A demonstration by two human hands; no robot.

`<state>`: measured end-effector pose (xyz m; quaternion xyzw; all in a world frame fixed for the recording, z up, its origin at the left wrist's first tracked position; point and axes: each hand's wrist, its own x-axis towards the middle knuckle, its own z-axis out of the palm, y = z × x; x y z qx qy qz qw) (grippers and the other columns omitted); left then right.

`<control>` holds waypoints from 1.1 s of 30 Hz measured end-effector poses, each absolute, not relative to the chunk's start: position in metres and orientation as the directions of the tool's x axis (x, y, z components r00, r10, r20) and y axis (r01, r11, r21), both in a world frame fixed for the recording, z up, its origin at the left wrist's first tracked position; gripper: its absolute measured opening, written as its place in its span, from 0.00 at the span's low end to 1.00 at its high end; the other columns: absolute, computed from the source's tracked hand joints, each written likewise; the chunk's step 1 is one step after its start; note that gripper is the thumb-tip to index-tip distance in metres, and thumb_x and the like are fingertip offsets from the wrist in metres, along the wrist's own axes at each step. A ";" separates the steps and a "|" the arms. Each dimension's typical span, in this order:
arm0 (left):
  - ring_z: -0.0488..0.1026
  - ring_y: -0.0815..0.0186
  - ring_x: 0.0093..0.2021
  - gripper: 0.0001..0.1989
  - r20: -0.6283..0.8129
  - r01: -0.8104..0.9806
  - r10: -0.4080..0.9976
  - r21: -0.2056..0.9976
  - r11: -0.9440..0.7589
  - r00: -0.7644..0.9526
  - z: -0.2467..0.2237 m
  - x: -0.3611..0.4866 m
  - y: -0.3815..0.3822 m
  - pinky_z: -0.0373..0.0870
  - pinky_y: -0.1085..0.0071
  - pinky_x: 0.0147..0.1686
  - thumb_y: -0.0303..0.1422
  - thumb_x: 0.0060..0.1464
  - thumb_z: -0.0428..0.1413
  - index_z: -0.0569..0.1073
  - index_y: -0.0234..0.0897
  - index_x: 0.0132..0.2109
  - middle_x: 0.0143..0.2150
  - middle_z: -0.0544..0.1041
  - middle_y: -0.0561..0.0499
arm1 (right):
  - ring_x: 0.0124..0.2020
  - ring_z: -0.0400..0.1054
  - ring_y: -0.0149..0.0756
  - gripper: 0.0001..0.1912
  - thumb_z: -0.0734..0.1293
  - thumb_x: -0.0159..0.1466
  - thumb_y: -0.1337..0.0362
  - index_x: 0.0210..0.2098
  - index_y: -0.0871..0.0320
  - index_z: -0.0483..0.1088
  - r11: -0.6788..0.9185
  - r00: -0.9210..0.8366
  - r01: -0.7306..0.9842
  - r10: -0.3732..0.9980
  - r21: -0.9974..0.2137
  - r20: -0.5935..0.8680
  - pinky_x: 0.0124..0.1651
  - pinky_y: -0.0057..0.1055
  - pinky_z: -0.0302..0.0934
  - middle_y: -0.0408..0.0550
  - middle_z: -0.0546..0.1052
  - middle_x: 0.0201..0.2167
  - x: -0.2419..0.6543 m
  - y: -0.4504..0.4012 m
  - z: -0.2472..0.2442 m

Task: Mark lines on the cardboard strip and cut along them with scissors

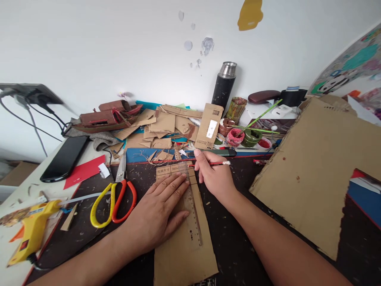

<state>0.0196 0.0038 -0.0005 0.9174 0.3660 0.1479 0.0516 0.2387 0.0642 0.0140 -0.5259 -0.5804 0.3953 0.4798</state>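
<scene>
A strip of brown cardboard (184, 264) with printed text and ruled lines near its top lies in front of me. On it rests a clear plastic ruler (195, 222), running lengthwise and slightly tilted. My left hand (162, 202) lies flat over the ruler and cardboard, fingers stretched out, covering part of both. Near the top of the strip, my right hand (218, 178) pinches a thin red pencil (216, 163) with a whitish end. The pencil's tip points left, close to the ruler's upper edge; whether it touches the cardboard I cannot tell.
Scissors (113, 202) and a yellow glue gun (35, 230) lie left, below a phone (64, 159). Behind are a model boat (107, 119), cardboard scraps (162, 123), a green-handled cutter (220, 152), paint jars (235, 137) and a thermos (224, 85). A large cardboard sheet (309, 171) stands right.
</scene>
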 end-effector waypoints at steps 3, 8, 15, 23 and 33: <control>0.64 0.47 0.78 0.32 0.234 0.656 0.686 0.201 -0.727 0.689 -0.001 0.020 0.004 0.66 0.46 0.74 0.42 0.75 0.55 0.61 0.36 0.79 0.78 0.68 0.38 | 0.15 0.62 0.34 0.35 0.61 0.76 0.34 0.23 0.52 0.68 0.164 -0.004 0.274 0.985 -0.948 0.170 0.23 0.31 0.55 0.40 0.67 0.13 0.239 0.062 0.015; 0.65 0.47 0.77 0.33 0.240 0.652 0.686 0.215 -0.727 0.687 -0.002 0.019 0.003 0.65 0.46 0.74 0.41 0.74 0.55 0.60 0.36 0.80 0.78 0.69 0.38 | 0.18 0.61 0.34 0.36 0.60 0.77 0.36 0.21 0.52 0.66 0.214 -0.035 0.337 0.976 -0.917 0.215 0.25 0.31 0.54 0.40 0.65 0.12 0.238 0.057 0.020; 0.64 0.46 0.78 0.35 0.219 0.656 0.698 0.239 -0.716 0.682 -0.001 0.020 0.004 0.65 0.45 0.74 0.41 0.75 0.55 0.56 0.39 0.81 0.78 0.68 0.38 | 0.22 0.55 0.33 0.34 0.61 0.79 0.45 0.19 0.53 0.57 0.348 -0.110 0.419 0.936 -0.839 0.333 0.29 0.33 0.50 0.41 0.64 0.17 0.236 0.053 0.025; 0.66 0.47 0.77 0.31 0.252 0.644 0.674 0.198 -0.739 0.695 0.003 0.022 0.005 0.66 0.46 0.74 0.40 0.75 0.54 0.60 0.34 0.78 0.76 0.70 0.35 | 0.22 0.51 0.33 0.33 0.62 0.79 0.50 0.20 0.53 0.51 0.374 -0.153 0.440 0.927 -0.816 0.343 0.30 0.35 0.44 0.40 0.58 0.17 0.234 0.049 0.029; 0.66 0.47 0.77 0.31 0.244 0.644 0.668 0.182 -0.743 0.703 0.004 0.022 0.005 0.67 0.47 0.73 0.39 0.75 0.54 0.61 0.31 0.77 0.76 0.70 0.34 | 0.23 0.47 0.32 0.32 0.62 0.79 0.50 0.21 0.53 0.48 0.368 -0.183 0.464 0.930 -0.806 0.319 0.30 0.35 0.43 0.38 0.54 0.18 0.236 0.050 0.032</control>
